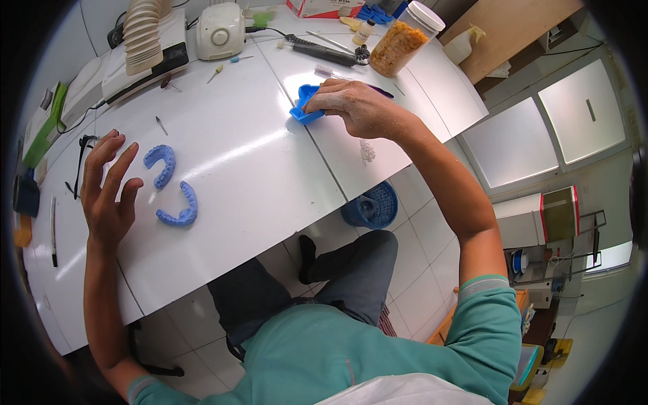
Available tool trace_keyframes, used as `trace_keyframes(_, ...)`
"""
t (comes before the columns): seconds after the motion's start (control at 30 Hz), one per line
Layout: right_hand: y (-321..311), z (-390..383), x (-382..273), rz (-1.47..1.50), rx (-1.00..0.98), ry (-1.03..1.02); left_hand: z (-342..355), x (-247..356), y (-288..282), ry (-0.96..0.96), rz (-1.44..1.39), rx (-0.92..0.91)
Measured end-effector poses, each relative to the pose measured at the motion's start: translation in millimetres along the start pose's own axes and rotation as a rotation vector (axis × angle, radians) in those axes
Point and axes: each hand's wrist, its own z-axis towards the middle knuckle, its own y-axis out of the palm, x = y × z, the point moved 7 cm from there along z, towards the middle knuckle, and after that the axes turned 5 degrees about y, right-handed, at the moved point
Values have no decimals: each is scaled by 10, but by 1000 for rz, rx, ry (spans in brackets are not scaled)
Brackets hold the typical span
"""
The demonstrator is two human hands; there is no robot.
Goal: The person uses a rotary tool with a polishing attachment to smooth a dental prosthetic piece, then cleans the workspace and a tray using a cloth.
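Note:
Two blue dental arch models lie apart on the white table: the upper one (164, 165) opens to the left, and the lower one (181, 209) lies just below it. To their left, my left hand (108, 192) hovers with fingers spread and nothing in it. Farther right, the fingers of my right hand (354, 106) are pinched together at a small open blue plastic case (305, 100), gripping its right side. My fingers hide part of the case and whatever may be inside. A toothbrush (327, 71) lies just beyond that hand.
White crumbs (367, 152) are scattered near the front edge. At the back stand a jar of orange granules (407, 40), a handpiece (324, 54), a white control box (221, 32) and a ribbed hose (142, 37). Small burs lie leftward. Below is a blue basket (386, 202).

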Motion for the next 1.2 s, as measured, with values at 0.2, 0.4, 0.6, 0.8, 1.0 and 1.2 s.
trace_keyframes(0.2, 69, -848, -43, -49, 51, 53, -43, -16, -121, -22, 1, 20)
trace_keyframes(0.4, -178, -664, 59, 81, 121, 174, 94, 66, -197, 51, 17, 47)
trace_keyframes(0.6, 37, 501, 166, -105, 146, 148, -28, 16, -146, -2, 28, 25)
trace_keyframes(0.8, 152, -470, 104, -136, 164, 158, -110, -41, -288, -31, 67, 39)
trace_keyframes(1.0, 15, -1205, 24, -51, 72, 313, -19, 74, -228, 39, 3, 41)
trace_keyframes(1.2, -94, -808, -113, -33, 261, 44, 112, 204, -195, 56, -21, 81)
